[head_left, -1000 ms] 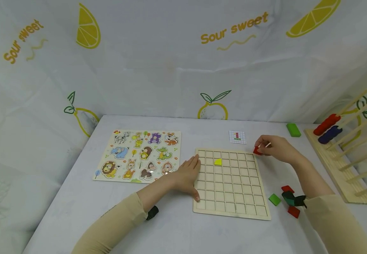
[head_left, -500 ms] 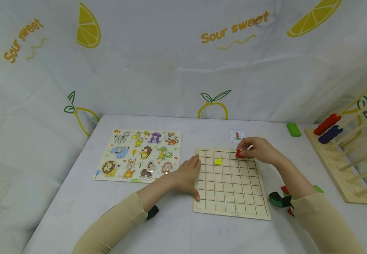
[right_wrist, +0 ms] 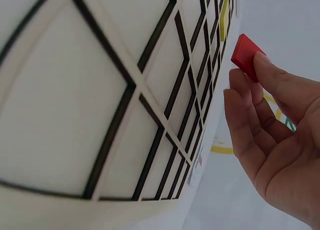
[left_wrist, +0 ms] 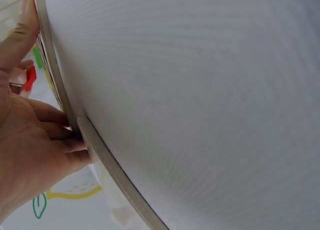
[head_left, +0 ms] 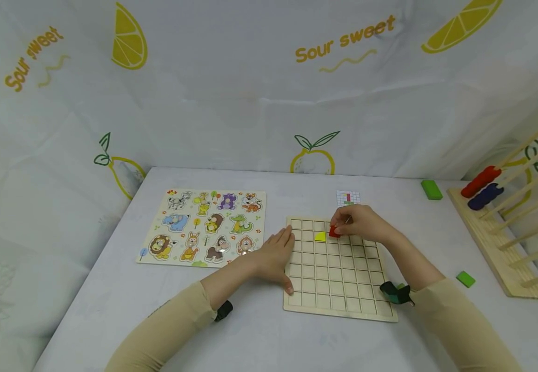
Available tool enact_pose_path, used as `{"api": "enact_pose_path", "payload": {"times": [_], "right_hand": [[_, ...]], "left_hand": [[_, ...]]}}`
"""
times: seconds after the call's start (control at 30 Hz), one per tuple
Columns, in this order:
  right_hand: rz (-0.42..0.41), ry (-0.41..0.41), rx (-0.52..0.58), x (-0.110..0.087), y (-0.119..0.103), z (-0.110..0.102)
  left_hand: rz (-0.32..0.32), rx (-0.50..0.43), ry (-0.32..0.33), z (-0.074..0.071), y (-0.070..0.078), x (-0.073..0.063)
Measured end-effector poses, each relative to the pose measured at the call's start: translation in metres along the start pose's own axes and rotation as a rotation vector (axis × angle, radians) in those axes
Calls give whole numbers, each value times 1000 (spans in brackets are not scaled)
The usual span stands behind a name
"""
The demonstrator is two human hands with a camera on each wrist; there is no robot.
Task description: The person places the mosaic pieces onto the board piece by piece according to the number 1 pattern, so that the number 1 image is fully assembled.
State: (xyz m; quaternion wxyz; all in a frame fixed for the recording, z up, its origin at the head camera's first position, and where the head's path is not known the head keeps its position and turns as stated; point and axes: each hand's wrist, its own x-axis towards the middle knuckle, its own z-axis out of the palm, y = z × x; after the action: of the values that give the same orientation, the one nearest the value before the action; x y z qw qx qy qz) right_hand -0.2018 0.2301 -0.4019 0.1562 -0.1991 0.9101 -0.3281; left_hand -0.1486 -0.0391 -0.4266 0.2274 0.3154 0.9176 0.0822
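A wooden grid board (head_left: 335, 279) lies on the table with a yellow tile (head_left: 320, 236), one corner rounded, in a cell of its second row. My right hand (head_left: 360, 222) pinches a red square tile (right_wrist: 246, 53) between thumb and fingers, over the board just right of the yellow tile. In the right wrist view the red tile is tilted and apart from the grid. My left hand (head_left: 271, 258) rests along the board's left edge, fingers spread and thumb near the lower left corner. A small pattern card (head_left: 347, 197) lies behind the board, partly covered by the right hand.
An animal puzzle board (head_left: 217, 201) lies to the left. A green block (head_left: 431, 189) and a green tile (head_left: 465, 279) are on the right, beside a wooden peg rack (head_left: 501, 248) with red and blue beads. Other tiles seem hidden under the right sleeve (head_left: 455, 320).
My right hand has carried the red tile left from the board's upper right corner to beside the yellow tile. The left hand has stayed in place.
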Motion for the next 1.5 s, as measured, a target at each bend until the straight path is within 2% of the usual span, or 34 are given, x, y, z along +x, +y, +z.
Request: {"api": "enact_pose_path", "payload": {"times": [0.37,0.87,1.5], "right_hand": [[22,-32,-31,5,-4,10],[46,-21,-64,7,-2,13],[30,-10,-99,10,-1,16]], "left_hand": [[6,3,2,1,-1,1],[6,0,3,2,-1,1],[0,-6,2,0,0,0]]}}
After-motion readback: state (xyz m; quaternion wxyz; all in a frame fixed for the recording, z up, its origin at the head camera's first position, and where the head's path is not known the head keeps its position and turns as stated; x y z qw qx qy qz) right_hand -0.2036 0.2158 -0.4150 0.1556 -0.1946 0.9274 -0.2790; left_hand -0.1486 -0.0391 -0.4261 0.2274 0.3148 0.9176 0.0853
